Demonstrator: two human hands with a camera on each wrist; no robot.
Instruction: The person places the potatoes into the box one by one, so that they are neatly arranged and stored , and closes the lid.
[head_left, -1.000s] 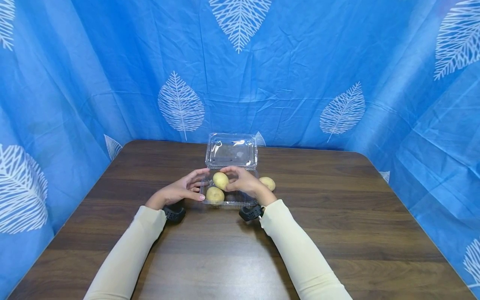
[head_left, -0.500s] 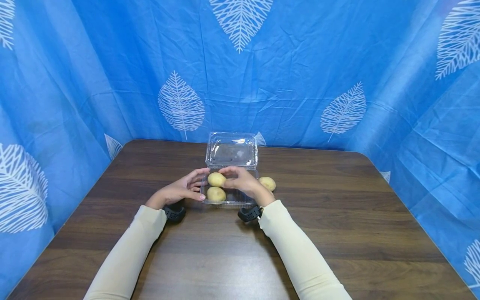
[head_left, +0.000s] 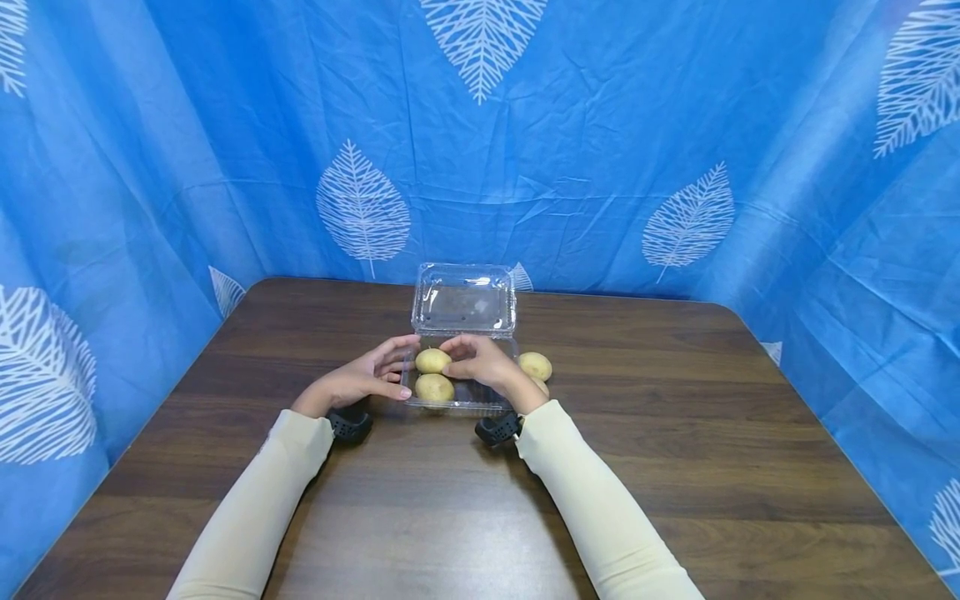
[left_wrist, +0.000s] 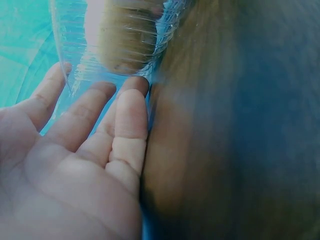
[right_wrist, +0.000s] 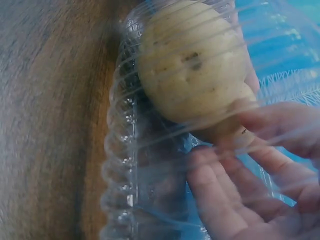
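A clear plastic clamshell container (head_left: 461,406) stands on the table with its lid (head_left: 465,298) raised at the back. Two potatoes lie in its left half: a front potato (head_left: 434,388) and a back potato (head_left: 432,361) right behind it. My right hand (head_left: 483,367) reaches in from the right, its thumb and fingertips pinching the back potato; in the right wrist view the fingers (right_wrist: 220,185) show through the ribbed wall. My left hand (head_left: 363,379) rests along the container's left side, fingers fairly straight, fingertips at the wall in the left wrist view.
Right of the container lies another potato (head_left: 536,366), with one more potato (head_left: 541,386) mostly hidden behind the right wrist. The brown wooden table (head_left: 420,517) ends at a blue curtain (head_left: 585,125) with white leaf prints. Both wrists wear black straps.
The back potato has moved left and down in the right hand, settling behind the front potato. The left hand stays put. A second potato beyond the right wrist has come partly into sight.
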